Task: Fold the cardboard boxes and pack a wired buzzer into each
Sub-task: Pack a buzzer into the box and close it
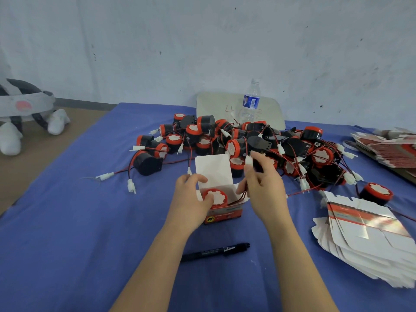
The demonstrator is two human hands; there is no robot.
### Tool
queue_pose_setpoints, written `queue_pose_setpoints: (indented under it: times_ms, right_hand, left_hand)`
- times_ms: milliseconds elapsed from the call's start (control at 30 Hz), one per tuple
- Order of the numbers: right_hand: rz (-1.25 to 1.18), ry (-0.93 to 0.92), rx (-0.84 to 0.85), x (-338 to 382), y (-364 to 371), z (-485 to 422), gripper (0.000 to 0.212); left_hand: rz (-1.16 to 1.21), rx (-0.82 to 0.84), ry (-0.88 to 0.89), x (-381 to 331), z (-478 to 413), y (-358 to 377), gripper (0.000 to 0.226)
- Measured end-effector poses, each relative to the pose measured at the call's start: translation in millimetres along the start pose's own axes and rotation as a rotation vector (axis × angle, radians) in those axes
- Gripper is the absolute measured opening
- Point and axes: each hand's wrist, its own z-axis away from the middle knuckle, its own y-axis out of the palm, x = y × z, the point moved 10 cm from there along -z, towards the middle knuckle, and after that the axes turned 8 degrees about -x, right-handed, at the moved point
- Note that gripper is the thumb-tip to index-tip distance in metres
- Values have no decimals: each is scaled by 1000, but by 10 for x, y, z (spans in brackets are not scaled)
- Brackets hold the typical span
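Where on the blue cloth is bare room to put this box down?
Bare blue cloth lies left of the box and left hand, below the stray black buzzer. Crowded: the buzzer pile behind the box, the flat cartons at right.

Packing workshop, buzzer pile [247, 140], flat cartons [364, 242]

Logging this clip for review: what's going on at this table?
A person is packing a buzzer into a small box on the blue table. The left hand holds the box, thumb on the buzzer already inside. The right hand pinches its wire above the box, not yet tucked in; the lid stands open. A pile of buzzers lies behind, a stack of flat boxes at right.
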Motion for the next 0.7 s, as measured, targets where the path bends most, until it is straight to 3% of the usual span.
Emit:
queue_pose_setpoints:
  times_ms: [167, 400, 567, 700]
  right_hand:
    - [205, 38, 2, -138, 57, -10, 26]
    - [494, -68, 66, -118, 310, 90, 26]
    - [378, -85, 9, -66, 185, 41, 25]
    - [196, 94, 80, -234, 67, -36, 35]
  left_hand:
    - [-20, -3, 9, -4, 0, -1, 33]
    - [-12, -1, 25, -11, 1, 16, 32]
    - [-34, 4, 20, -16, 11, 9, 31]
    - [-52, 9, 14, -9, 9, 12, 32]
